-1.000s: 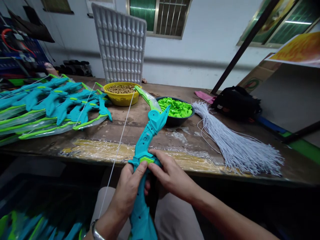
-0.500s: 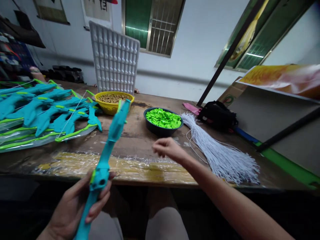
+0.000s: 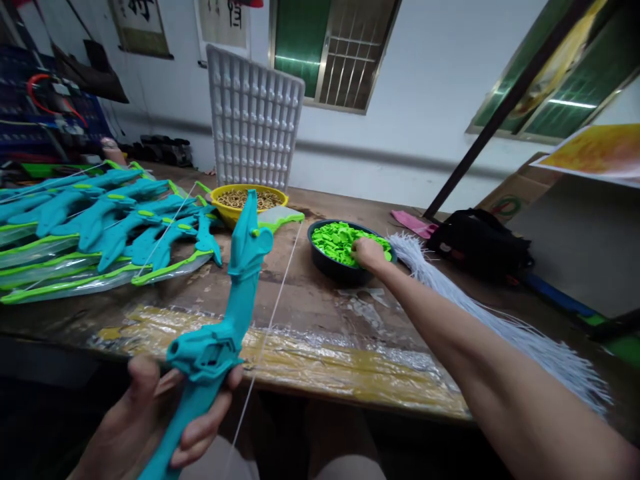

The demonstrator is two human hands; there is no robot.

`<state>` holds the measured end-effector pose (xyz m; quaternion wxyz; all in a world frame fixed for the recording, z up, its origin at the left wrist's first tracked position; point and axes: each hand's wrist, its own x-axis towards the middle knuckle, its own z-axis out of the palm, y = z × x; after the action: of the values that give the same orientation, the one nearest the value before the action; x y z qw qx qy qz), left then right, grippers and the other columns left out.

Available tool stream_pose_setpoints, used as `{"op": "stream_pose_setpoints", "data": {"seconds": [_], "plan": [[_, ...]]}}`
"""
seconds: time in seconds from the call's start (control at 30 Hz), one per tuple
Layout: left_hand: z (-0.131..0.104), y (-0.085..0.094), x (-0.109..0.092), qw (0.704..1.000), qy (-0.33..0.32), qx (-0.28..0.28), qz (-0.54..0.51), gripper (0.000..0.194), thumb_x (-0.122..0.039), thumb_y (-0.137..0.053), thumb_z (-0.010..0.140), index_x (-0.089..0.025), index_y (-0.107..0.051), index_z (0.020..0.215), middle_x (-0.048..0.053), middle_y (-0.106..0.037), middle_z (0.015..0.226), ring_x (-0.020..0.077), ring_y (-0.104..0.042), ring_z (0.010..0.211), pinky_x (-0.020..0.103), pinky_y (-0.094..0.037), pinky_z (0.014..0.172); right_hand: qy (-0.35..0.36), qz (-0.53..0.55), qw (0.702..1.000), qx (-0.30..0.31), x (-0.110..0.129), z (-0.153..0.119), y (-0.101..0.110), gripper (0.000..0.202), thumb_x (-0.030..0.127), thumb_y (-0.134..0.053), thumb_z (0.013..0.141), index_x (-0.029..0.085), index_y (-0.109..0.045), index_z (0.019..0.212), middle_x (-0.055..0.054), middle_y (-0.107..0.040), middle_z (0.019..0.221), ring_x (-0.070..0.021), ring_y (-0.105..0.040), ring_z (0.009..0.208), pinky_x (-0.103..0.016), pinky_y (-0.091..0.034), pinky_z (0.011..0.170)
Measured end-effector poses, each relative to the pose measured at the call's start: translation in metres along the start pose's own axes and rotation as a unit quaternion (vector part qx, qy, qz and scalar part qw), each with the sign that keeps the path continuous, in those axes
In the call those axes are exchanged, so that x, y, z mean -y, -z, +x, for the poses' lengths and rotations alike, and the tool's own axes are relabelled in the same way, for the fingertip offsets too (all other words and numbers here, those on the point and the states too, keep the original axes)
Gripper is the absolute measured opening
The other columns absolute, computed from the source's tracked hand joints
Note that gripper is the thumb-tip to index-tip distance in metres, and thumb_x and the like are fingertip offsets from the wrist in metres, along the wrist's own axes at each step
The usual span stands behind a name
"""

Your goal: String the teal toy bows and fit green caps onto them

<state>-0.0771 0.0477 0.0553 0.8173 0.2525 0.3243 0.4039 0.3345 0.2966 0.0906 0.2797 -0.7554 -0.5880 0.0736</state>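
Left hand (image 3: 120,430): fingers curled round the teal bow (image 3: 243,293), held tilted over the table's (image 3: 305,313) near edge.
Bowstring (image 3: 275,301): thin, white, running down to the right of the bow's body.
Right hand (image 3: 369,253): in the dark bowl (image 3: 343,270), fingertips among bright green pieces (image 3: 333,240); their grasp is hidden.
Yellow bowl (image 3: 231,217): filled with brass-coloured rings (image 3: 237,199), left of the dark bowl, partly behind the bow.
Left side: more teal bows (image 3: 113,223), lying close together.
Right side: white cords (image 3: 525,350) in a bundle; farther, a black bag (image 3: 483,247) beside a pink cloth (image 3: 415,225).
Far side: grey ribbed panel (image 3: 255,123), upright behind the yellow bowl.

Smooth matt plastic toy bow (image 3: 243,293)
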Motion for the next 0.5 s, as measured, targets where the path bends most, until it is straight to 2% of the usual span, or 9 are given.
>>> {"op": "stream_pose_setpoints", "data": {"seconds": [0.07,0.13,0.2,0.3,0.37,0.43,0.5], "plan": [[0.0,-0.005,-0.006,0.999,0.02,0.047,0.011,0.084,-0.077,-0.084,0.054,-0.012,-0.076,0.107,0.001,-0.05,0.062,0.0039,-0.031,0.045,0.018,-0.028,0.042,0.007,0.049,0.998,-0.033,0.004,-0.001,0.0,0.026,0.035,-0.066,0.099,0.016,-0.064,0.117,-0.009,-0.064,0.123,-0.0237,-0.064,0.108,-0.045,-0.055,0.095],[0.001,-0.009,-0.009,0.998,0.022,0.049,0.027,0.065,-0.063,-0.089,0.063,-0.012,-0.075,0.1,-0.004,-0.043,0.058,0.0014,-0.024,0.043,0.017,-0.021,0.042,0.019,0.118,0.991,-0.065,0.013,-0.012,0.002,0.025,0.036,-0.064,0.1,0.015,-0.064,0.113,-0.008,-0.065,0.116,-0.0221,-0.064,0.103,-0.043,-0.056,0.091],[0.002,-0.013,-0.008,0.998,0.019,0.04,0.037,0.051,-0.057,-0.084,0.073,-0.012,-0.073,0.093,-0.004,-0.042,0.055,0.002,-0.025,0.04,0.018,-0.02,0.042,0.04,0.203,0.976,-0.069,0.027,-0.035,0.003,0.027,0.041,-0.061,0.1,0.014,-0.064,0.107,-0.006,-0.067,0.101,-0.0192,-0.065,0.087,-0.037,-0.056,0.081],[0.003,-0.018,-0.005,0.998,0.015,0.051,0.045,0.047,-0.057,-0.077,0.081,-0.011,-0.073,0.092,-0.002,-0.046,0.056,0.005,-0.036,0.041,0.02,-0.025,0.043,0.089,0.33,0.94,0.001,0.053,-0.087,0.001,0.036,0.053,-0.068,0.09,0.017,-0.064,0.096,-0.002,-0.065,0.077,-0.0157,-0.06,0.062,-0.03,-0.052,0.061],[0.007,-0.021,-0.003,0.996,0.011,0.061,0.066,0.046,-0.056,-0.075,0.083,-0.011,-0.073,0.093,-0.001,-0.049,0.057,0.0061,-0.04,0.043,0.02,-0.029,0.045,0.106,0.394,0.912,0.049,0.066,-0.119,-0.004,0.042,0.057,-0.076,0.08,0.019,-0.065,0.092,0.0,-0.065,0.073,-0.0143,-0.058,0.057,-0.027,-0.048,0.054],[0.017,-0.021,-0.002,0.993,0.006,0.062,0.097,0.045,-0.056,-0.073,0.085,-0.011,-0.072,0.093,0.0,-0.05,0.057,0.0066,-0.042,0.043,0.021,-0.03,0.046,0.1,0.441,0.889,0.066,0.073,-0.136,-0.011,0.043,0.057,-0.08,0.075,0.019,-0.065,0.087,0.002,-0.063,0.07,-0.0122,-0.056,0.055,-0.025,-0.046,0.052],[0.034,-0.018,-0.001,0.991,-0.005,0.048,0.125,0.045,-0.055,-0.072,0.086,-0.011,-0.072,0.092,0.0,-0.052,0.057,0.0071,-0.042,0.043,0.021,-0.029,0.046,0.076,0.479,0.872,0.069,0.072,-0.139,-0.018,0.04,0.053,-0.08,0.079,0.017,-0.062,0.083,0.004,-0.059,0.068,-0.0101,-0.054,0.053,-0.023,-0.046,0.052]]}}
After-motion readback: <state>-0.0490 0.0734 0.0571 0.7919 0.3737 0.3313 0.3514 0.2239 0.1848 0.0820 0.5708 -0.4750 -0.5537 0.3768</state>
